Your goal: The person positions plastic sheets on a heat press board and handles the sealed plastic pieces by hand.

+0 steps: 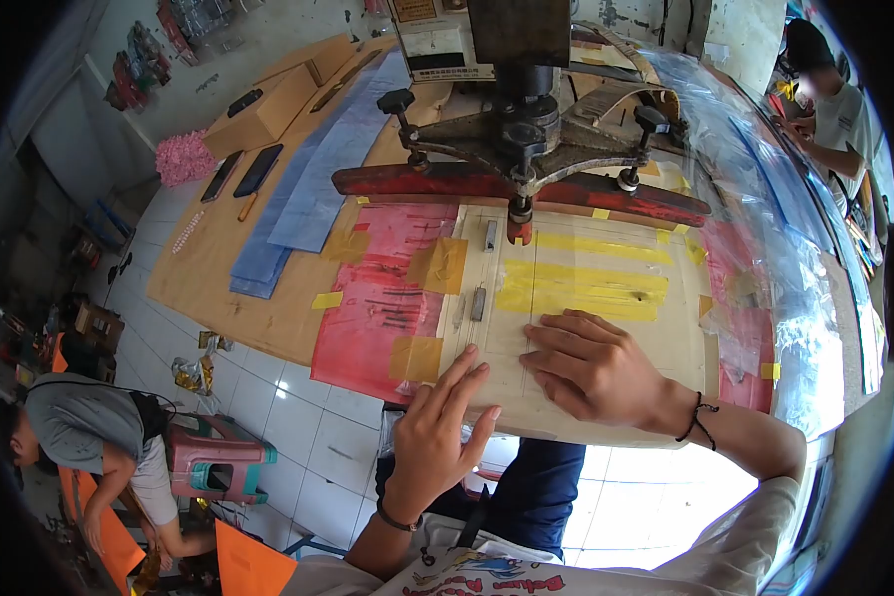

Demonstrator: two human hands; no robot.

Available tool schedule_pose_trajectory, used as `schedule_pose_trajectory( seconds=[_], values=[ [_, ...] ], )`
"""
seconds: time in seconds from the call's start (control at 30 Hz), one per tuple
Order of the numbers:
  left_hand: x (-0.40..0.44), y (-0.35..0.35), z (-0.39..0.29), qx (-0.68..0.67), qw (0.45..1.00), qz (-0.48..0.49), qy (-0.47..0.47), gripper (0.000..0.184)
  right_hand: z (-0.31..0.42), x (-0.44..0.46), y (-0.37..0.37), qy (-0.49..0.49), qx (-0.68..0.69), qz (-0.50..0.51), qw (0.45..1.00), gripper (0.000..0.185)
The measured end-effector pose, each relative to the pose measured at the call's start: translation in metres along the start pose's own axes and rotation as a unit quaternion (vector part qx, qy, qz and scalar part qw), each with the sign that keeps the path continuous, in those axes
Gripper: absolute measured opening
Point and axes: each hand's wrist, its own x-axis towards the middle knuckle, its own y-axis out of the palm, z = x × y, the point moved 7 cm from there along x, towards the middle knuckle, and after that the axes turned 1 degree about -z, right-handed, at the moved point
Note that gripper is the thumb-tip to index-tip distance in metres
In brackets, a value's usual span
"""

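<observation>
My left hand (437, 427) is at the near edge of a beige board (566, 397), its fingers stretched and spread, the tips on or just over the surface. My right hand (591, 368) rests palm down on the board, fingers slightly bent and touching it, with nothing visible in them. Strips of yellow tape (596, 288) cross the board beyond my right hand. Two small metal blocks lie near its left side, the nearer block (478, 304) just beyond my fingertips. Above the far part stands a machine head (521, 149) with a red bar (368, 181).
Red sheeting (368, 298) lies left of the board. Blue plastic strips (308, 199), two phones (258, 169) and a cardboard box (268, 109) are farther left. Clear plastic (805, 338) covers the right side. One person (99, 427) bends at lower left; another person (839, 129) works at upper right.
</observation>
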Motion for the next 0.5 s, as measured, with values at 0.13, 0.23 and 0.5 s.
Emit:
schedule_pose_trajectory(
  seconds=[0.13,0.23,0.5],
  values=[
    [-0.0005,0.0009,-0.0002,0.006,1.0,0.004,-0.004,0.044,0.0002,0.0,-0.0005,0.002,-0.001,-0.003,1.0,0.02],
    [-0.0011,0.0012,0.0002,0.0,1.0,0.0,-0.006,0.043,-0.0004,-0.0006,0.0005,0.006,0.003,0.0,1.0,0.021],
    [-0.0035,0.0026,0.0,-0.002,0.999,0.015,-0.03,0.043,0.0009,0.0007,0.0,0.005,-0.003,0.006,1.0,0.022]
  ],
)
